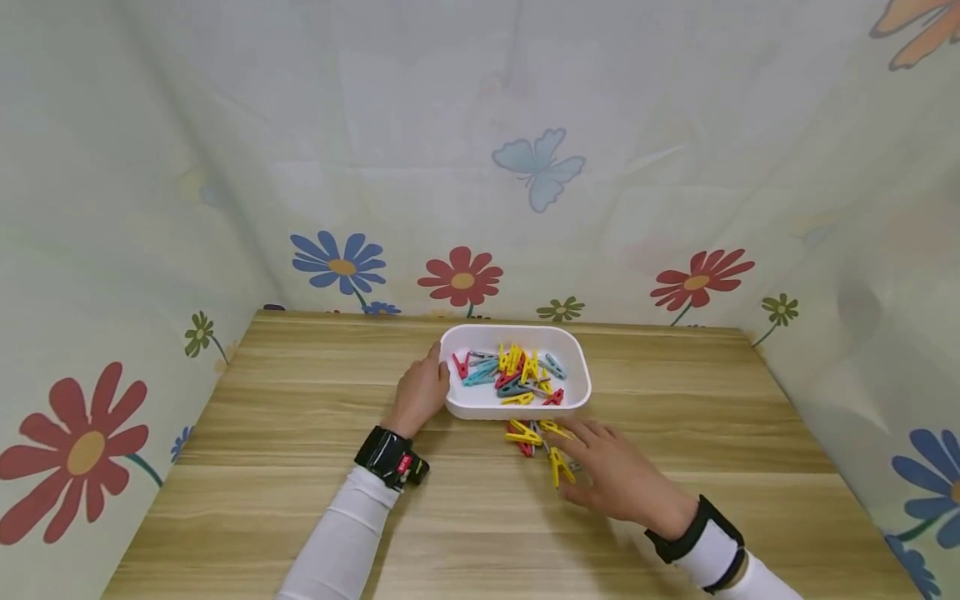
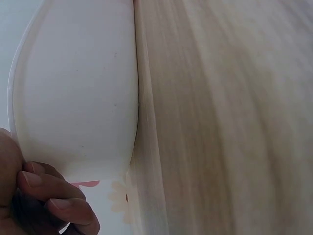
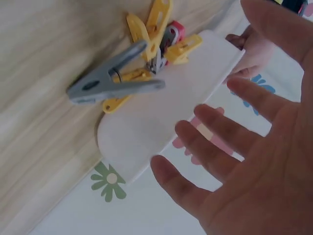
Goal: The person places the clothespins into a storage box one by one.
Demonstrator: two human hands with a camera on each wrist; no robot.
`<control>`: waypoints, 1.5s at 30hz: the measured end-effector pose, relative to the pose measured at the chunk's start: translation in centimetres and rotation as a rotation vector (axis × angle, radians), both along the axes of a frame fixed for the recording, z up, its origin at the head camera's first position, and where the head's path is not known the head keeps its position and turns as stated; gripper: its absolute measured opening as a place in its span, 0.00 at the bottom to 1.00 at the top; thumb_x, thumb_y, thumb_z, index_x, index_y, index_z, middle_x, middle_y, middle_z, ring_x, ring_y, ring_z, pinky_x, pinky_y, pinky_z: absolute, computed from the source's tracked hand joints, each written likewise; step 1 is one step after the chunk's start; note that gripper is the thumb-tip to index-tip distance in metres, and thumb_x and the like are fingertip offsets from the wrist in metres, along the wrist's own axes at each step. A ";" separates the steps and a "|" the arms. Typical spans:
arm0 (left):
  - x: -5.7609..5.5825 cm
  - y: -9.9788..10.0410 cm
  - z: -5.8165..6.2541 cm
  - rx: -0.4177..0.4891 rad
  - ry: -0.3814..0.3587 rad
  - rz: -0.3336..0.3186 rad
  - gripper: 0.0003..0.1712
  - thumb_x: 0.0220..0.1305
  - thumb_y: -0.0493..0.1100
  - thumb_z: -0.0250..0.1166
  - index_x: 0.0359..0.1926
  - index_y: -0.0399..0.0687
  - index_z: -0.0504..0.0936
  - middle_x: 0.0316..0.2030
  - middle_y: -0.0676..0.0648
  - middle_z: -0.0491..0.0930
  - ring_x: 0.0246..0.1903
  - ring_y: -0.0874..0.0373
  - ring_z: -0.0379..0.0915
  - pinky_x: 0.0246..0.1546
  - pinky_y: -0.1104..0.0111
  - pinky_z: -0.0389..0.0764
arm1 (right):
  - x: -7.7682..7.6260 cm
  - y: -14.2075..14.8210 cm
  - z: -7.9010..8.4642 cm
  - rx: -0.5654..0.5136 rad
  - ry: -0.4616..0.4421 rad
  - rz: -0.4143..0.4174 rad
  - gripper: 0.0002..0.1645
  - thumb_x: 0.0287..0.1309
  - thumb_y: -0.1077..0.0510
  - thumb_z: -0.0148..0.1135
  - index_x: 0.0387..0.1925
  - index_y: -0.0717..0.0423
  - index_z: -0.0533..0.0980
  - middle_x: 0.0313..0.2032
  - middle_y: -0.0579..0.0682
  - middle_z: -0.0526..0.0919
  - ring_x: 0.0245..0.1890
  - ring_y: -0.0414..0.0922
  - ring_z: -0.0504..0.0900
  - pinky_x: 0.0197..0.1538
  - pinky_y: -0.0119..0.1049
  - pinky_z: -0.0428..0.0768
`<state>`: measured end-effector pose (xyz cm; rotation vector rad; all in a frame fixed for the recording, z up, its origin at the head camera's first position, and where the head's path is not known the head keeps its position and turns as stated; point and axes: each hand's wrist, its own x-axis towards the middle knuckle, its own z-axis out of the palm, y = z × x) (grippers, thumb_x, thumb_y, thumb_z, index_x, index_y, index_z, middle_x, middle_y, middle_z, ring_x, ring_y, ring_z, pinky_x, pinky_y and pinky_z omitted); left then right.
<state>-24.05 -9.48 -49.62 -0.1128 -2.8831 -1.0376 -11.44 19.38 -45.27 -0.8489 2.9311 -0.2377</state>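
Observation:
A white plastic tray point(image 1: 468, 410) holds several clothespins, among them yellow ones point(image 1: 517, 399), red ones point(image 1: 461, 367) and blue or grey ones point(image 1: 480, 377). My left hand point(image 1: 422, 390) grips the tray's left end at the rim, its fingers point(image 2: 51, 188) curled there in the left wrist view. Just in front of the tray lies a small heap of clothespins point(image 1: 522, 433). Over the heap's right side my right hand point(image 1: 622, 475) is spread, its fingers point(image 3: 210, 152) apart with nothing held. A grey clothespin point(image 3: 93, 85) and yellow ones point(image 3: 159, 24) show near it in the right wrist view.
The wooden table point(image 1: 300, 400) meets a pale curtain point(image 1: 450, 125) printed with flowers along its back and sides. Close behind the tray runs the table's back edge. Both wrists wear black straps point(image 1: 382, 454).

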 end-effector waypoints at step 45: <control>-0.2 0.0 -0.5 0.005 0.017 0.002 0.31 0.75 0.45 0.49 0.72 0.35 0.60 0.59 0.31 0.77 0.44 0.45 0.81 0.47 0.51 0.81 | -0.1 1.1 -1.7 -0.039 0.054 0.164 0.10 0.46 0.66 0.67 0.28 0.47 0.79 0.29 0.39 0.75 0.30 0.35 0.67 0.31 0.28 0.69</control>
